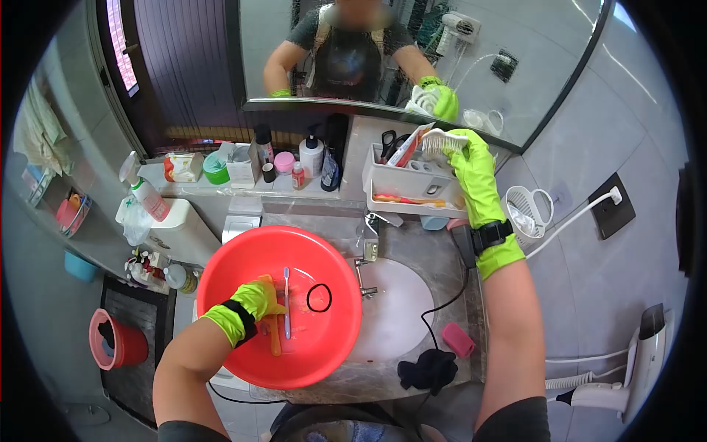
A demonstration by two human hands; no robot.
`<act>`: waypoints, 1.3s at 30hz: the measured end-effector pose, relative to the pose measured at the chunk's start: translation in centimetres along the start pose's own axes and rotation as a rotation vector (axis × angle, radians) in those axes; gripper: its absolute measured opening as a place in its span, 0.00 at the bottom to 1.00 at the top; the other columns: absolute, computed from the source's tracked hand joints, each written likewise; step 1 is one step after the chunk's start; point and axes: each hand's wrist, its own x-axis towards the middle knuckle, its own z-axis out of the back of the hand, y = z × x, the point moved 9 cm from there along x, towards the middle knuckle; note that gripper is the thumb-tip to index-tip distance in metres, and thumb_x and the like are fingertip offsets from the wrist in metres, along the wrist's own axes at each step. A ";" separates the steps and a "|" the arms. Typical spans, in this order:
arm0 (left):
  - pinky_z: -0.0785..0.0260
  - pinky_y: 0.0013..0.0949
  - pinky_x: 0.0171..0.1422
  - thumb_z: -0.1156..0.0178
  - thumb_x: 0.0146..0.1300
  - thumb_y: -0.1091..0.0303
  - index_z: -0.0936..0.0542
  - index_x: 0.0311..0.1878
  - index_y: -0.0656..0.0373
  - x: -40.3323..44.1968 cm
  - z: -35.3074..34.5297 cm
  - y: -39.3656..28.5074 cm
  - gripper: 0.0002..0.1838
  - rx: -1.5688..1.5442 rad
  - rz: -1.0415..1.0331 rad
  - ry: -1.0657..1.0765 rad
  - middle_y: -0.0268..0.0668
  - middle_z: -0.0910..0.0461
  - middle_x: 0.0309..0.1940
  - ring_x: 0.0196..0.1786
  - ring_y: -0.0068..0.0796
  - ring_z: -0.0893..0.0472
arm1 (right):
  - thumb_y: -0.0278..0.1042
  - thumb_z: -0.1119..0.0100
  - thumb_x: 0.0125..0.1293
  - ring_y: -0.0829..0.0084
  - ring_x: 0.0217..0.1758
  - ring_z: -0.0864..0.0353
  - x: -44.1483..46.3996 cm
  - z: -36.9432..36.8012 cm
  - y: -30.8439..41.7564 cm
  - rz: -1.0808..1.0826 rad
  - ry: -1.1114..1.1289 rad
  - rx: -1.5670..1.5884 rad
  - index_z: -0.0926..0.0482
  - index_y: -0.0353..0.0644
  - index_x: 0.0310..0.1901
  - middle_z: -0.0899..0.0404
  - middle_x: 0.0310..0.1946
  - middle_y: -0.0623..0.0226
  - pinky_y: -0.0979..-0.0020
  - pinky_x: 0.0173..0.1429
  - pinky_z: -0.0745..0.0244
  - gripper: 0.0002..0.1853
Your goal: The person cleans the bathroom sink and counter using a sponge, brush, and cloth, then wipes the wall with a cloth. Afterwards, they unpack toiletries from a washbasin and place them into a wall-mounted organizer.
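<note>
My left hand point(258, 300), in a yellow-green rubber glove, is down inside a red basin point(339, 276). Its fingers are curled over an orange long-handled thing point(275, 337), whose far end the glove partly covers. Beside it in the basin lie a blue-and-white toothbrush point(287, 303) and a black hair tie point(319, 297). My right hand point(471, 158), gloved alike, is raised at the back of the counter and grips a white brush point(442, 140) with pale bristles. The brush is over a grey storage box point(398, 180) containing scissors point(389, 144), a tube and an orange toothbrush point(409, 200).
The basin overlaps a white sink point(398, 317) with a faucet point(368, 239). Bottles and jars line the ledge, including a white pump bottle point(311, 156). A pink soap-like block point(458, 339) and black cloth point(428, 370) lie front right. A mirror point(353, 74) hangs behind.
</note>
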 end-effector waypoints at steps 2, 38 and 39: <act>0.22 0.44 0.50 0.24 0.44 0.40 0.13 0.47 0.51 -1.5 2.3 -1.6 0.31 -0.096 0.028 0.000 0.45 0.13 0.37 0.45 0.45 0.14 | 0.19 0.39 0.59 0.79 0.35 0.21 0.6 -0.4 -1.6 -0.015 -0.046 0.030 0.20 0.38 0.47 0.16 0.35 0.70 0.75 0.41 0.25 0.14; 0.24 0.44 0.57 0.20 0.35 0.38 0.13 0.48 0.55 -4.7 1.1 -5.0 0.39 0.080 0.113 0.231 0.46 0.14 0.46 0.54 0.49 0.16 | 0.41 0.50 0.67 0.59 0.35 0.13 -25.4 -33.4 1.5 -0.041 1.353 -0.440 0.15 0.40 0.44 0.13 0.32 0.55 0.58 0.41 0.19 0.17; 0.23 0.44 0.55 0.16 0.33 0.46 0.13 0.47 0.54 -3.9 0.6 -3.9 0.36 0.080 0.139 0.171 0.46 0.14 0.45 0.52 0.48 0.16 | 0.42 0.50 0.66 0.58 0.32 0.12 -25.6 -34.4 0.4 -0.038 1.301 -0.468 0.14 0.37 0.42 0.14 0.28 0.53 0.57 0.39 0.18 0.18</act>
